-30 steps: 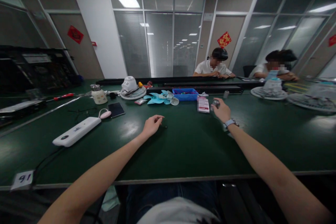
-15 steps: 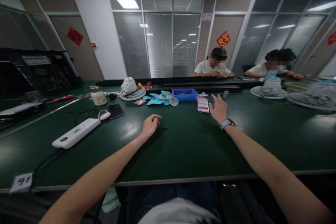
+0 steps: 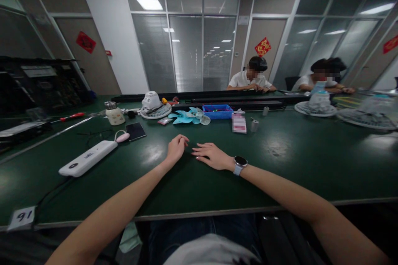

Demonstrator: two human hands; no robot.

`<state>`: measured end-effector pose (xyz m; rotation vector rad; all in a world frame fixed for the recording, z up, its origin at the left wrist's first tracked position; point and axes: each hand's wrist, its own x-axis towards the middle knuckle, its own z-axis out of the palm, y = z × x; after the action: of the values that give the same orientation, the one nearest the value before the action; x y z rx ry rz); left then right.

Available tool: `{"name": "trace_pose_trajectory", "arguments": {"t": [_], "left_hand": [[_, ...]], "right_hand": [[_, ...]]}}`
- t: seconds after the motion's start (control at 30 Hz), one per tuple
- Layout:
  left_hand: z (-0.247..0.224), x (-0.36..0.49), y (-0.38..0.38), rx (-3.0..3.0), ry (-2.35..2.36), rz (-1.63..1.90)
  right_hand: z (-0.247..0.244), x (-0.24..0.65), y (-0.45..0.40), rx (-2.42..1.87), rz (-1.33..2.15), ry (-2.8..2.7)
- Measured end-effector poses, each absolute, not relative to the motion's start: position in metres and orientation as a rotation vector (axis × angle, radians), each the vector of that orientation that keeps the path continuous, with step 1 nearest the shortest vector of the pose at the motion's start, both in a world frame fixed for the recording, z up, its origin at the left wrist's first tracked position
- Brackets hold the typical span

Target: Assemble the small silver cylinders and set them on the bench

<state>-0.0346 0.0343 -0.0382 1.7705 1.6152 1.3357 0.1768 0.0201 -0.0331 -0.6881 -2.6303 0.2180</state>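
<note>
The left hand was held loosely curled over the green table, its fingertips turned toward the right hand, which was extended palm down with the fingers slightly spread. The two were set near each other, with a narrow gap left between them; whether a small part was pinched by the left fingers or covered by the right could not be told. The metal cylinder was seen apparently upright on the table, just right of the printed box, well apart from both hands.

The chief risk was judged to lie with the cylinder: being round-sided and narrow, it could be tipped and set rolling if it were knocked by the right wrist, on which a smartwatch was worn, or by a nudged box. Any small part beneath the right fingertips could be swept aside by a careless stroke and lost against the dark surface. The blue fan blades, placed farther back, were less exposed.

Compared with the earliest frame, in which the cylinder was seemingly held by the right hand, that hand had been brought over beside the left. A dark speck formerly visible near the left hand could no longer be made out. The left hand's pose was little changed.
</note>
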Motion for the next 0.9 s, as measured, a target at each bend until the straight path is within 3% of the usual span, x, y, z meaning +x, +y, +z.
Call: {"name": "trace_pose_trajectory", "arguments": {"t": [0.3,0.57,0.9], "left_hand": [[-0.036,-0.036,0.034,1.759,1.627,1.300],[-0.034,-0.034,0.030,1.772,1.598,1.274],[-0.035,-0.033,0.029,1.792,1.598,1.247]], "right_hand": [[-0.023,0.194,0.028,-0.790,-0.046,-2.444],[-0.004,0.324,0.100,-1.569,-0.408,-1.689],[-0.023,0.382,0.134,-1.705,-0.337,-1.443]]}}
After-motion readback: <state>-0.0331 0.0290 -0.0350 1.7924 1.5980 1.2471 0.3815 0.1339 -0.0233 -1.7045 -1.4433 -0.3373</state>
